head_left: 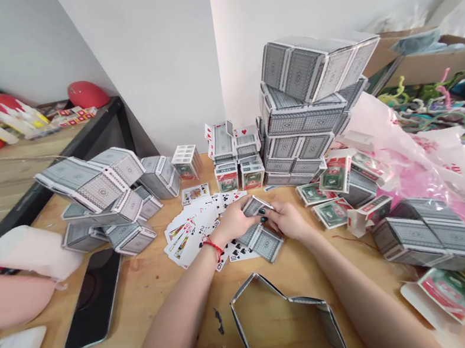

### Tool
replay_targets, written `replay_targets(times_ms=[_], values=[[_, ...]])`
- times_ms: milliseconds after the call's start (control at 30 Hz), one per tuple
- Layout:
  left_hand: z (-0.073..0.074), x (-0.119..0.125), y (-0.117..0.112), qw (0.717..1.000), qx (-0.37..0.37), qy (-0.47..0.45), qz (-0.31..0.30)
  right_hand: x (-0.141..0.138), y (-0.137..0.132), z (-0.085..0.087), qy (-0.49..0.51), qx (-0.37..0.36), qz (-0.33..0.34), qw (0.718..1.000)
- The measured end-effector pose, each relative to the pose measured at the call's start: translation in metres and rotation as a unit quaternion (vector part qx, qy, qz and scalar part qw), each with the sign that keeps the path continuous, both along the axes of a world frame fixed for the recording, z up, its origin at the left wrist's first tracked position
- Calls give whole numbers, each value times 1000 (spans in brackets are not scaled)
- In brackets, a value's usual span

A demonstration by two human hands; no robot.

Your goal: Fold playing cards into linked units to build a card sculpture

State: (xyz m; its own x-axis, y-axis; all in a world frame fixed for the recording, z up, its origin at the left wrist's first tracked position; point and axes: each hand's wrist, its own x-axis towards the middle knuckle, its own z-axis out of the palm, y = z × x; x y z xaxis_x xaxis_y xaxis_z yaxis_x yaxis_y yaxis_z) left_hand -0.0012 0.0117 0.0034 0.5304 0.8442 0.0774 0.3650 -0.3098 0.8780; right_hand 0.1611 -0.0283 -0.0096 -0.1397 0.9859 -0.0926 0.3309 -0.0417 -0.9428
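My left hand (pixel 234 220), with a red string at the wrist, and my right hand (pixel 286 219) meet at the middle of the wooden table (pixel 155 295). Both pinch a folded playing card (pixel 253 206) with a grey patterned back, held just above more folded cards (pixel 262 242). Face-up cards (pixel 192 229) are fanned out to the left of my hands. Close to me stands a bent chain of joined cards (pixel 285 320) forming an open loop.
Stacked card-block structures rise at the left (pixel 100 191) and back right (pixel 309 100); small card cubes (pixel 235 164) stand behind. Card boxes (pixel 336 176) and a pink plastic bag (pixel 398 169) lie right. A dark phone (pixel 94 297) lies left, beside another person's arm (pixel 6 298).
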Motion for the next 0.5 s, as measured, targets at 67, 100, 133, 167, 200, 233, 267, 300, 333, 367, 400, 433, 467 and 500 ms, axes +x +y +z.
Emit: replay_targets(times_ms=[67, 100, 133, 167, 200, 233, 267, 300, 333, 367, 400, 433, 467, 500], values=[[0, 0, 0, 1000, -11, -11, -1, -2, 0, 0, 15, -10, -19, 1000], [0, 0, 0, 1000, -16, -16, -5, -2, 0, 0, 19, -12, -20, 1000], [0, 0, 0, 1000, -20, -22, -9, -2, 1, 0, 23, -12, -19, 999], [0, 0, 0, 999, -23, -26, -13, -2, 1, 0, 27, -13, -16, 999], [0, 0, 0, 999, -26, -30, -17, -2, 1, 0, 30, -15, -13, 999], [0, 0, 0, 999, -28, -30, -18, -2, 1, 0, 31, -16, -13, 999], [1, 0, 0, 999, -29, -29, -17, -2, 1, 0, 30, -16, -15, 999], [1, 0, 0, 999, -29, -27, -15, -1, 2, -1, 27, -14, -22, 999], [2, 0, 1, 999, -29, -26, -12, -1, 2, -3, 20, -10, -32, 999], [3, -1, 1, 999, -28, -26, -11, -1, 2, -4, 7, -1, -43, 999], [3, -1, 1, 999, -27, -28, -10, -1, 3, -6, -9, 12, -53, 998], [3, -1, 1, 999, -25, -31, -9, -1, 3, -7, -29, 29, -59, 997], [3, -1, 0, 999, -24, -34, -9, -1, 4, -8, -50, 46, -61, 996], [3, -1, 0, 999, -24, -38, -8, -2, 4, -9, -70, 63, -60, 994]])
